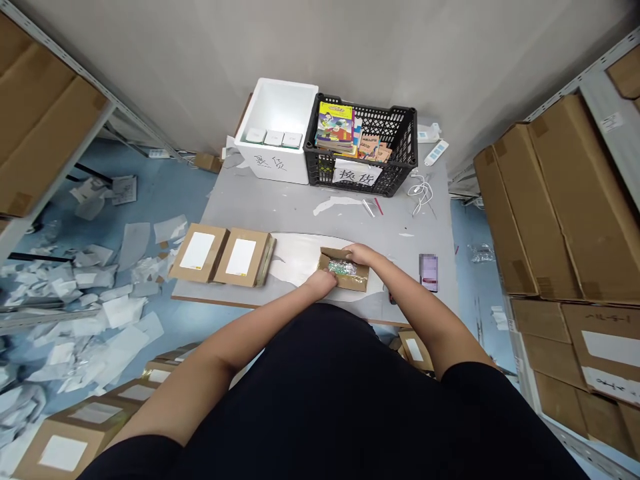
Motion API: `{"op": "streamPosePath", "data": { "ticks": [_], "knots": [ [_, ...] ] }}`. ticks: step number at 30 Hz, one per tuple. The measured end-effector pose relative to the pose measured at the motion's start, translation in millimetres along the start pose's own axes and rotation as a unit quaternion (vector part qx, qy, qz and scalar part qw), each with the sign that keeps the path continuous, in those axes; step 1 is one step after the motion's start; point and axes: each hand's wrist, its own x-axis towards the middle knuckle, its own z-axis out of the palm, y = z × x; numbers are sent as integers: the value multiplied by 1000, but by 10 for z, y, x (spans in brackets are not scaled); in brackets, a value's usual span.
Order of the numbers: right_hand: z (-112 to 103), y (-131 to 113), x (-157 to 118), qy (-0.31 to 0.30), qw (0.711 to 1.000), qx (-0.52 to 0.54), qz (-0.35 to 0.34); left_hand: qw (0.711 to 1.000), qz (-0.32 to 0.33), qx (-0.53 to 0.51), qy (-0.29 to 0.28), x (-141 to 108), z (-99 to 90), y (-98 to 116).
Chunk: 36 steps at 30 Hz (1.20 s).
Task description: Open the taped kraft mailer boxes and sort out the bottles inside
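Observation:
A small brown cardboard box [353, 284] stands at the front of the table with its top open. Inside it lies a greenish item [342, 267] in clear, shiny wrapping that looks like bubble wrap; its kind cannot be made out. My left hand [321, 285] grips the box at its near left corner, fingers curled in at the edge. At the far right corner, my right hand [362, 255] holds the flap and side, its fingertips partly hidden. To the left sit closed cardboard boxes [242, 259] with white labels.
At the back of the table [295, 211] stand a white foam box [280, 167] and a black crate [397, 157] with booklets [335, 127]. A phone [429, 272] and a white cable [421, 193] lie right. Shelves with cartons [530, 220] flank both sides; paper scraps [120, 313] litter the floor.

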Motion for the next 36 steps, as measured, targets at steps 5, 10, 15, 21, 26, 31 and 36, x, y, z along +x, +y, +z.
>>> {"op": "streamPosePath", "data": {
  "ticks": [5, 10, 15, 21, 26, 31, 36],
  "knots": [
    [-59, -6, 25, -9, 1000, -25, 16, 1000, -4, 1, 10, 70, -90, -36],
    [-14, -42, 8, 8, 998, -57, 22, 1000, -9, -10, -3, 118, -169, -54],
    [-9, -46, 3, 18, 997, -75, 27, 1000, 11, -8, -5, 81, -197, -86],
    [5, -15, 0, 28, 996, -82, 29, 999, 46, 12, -3, 16, -169, -97],
    [12, 0, 17, 32, 996, -82, 33, 999, 42, 18, 10, -32, -147, -59],
    [23, 8, 48, 30, 996, -80, 39, 998, 47, 32, 18, -80, -131, -39],
    [-17, 62, 60, 30, 996, -80, 31, 998, 45, 24, 47, -212, 39, 28]
  ]
}}
